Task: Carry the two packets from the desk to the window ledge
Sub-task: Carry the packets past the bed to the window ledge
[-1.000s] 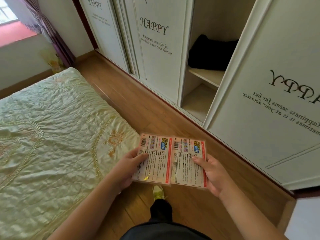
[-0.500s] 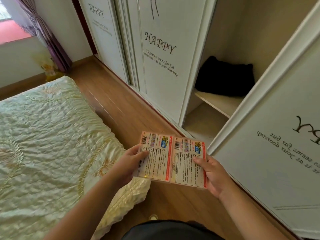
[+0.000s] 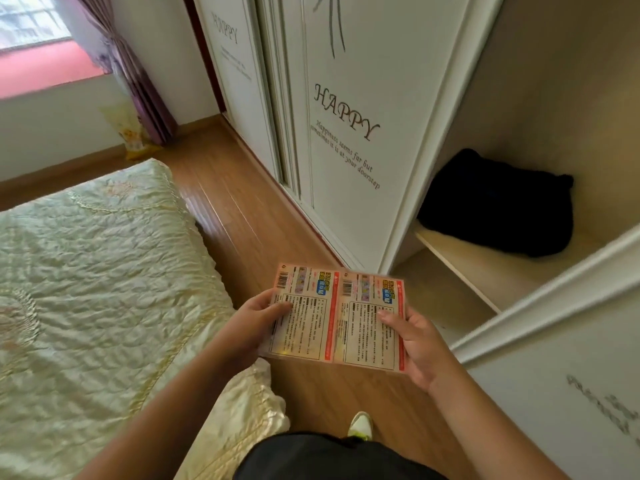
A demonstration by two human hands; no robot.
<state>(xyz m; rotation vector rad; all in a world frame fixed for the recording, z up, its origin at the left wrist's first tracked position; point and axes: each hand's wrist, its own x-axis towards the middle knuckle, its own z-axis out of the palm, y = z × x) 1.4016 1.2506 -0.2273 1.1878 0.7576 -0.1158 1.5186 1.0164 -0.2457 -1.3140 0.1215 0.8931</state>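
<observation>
Two packets, side by side, edges touching: left packet [image 3: 302,315] being gripped by left hand [image 3: 254,327], right packet [image 3: 370,323] by right hand [image 3: 417,344], thumbs pressing on top, over the floor [image 3: 242,216].

- The nearer white wardrobe door [image 3: 349,109] carries "HAPPY" in large dark letters, and under it, in small script, "Happiness seems far but sometimes it is at your doorstep".
- The farther wardrobe door [image 3: 227,46] also shows "HAPPY"; its smaller lines are too faint to read.
- The left packet [image 3: 304,315] and right packet [image 3: 372,323] each bear a barcode and dense small print, too small to read.
</observation>
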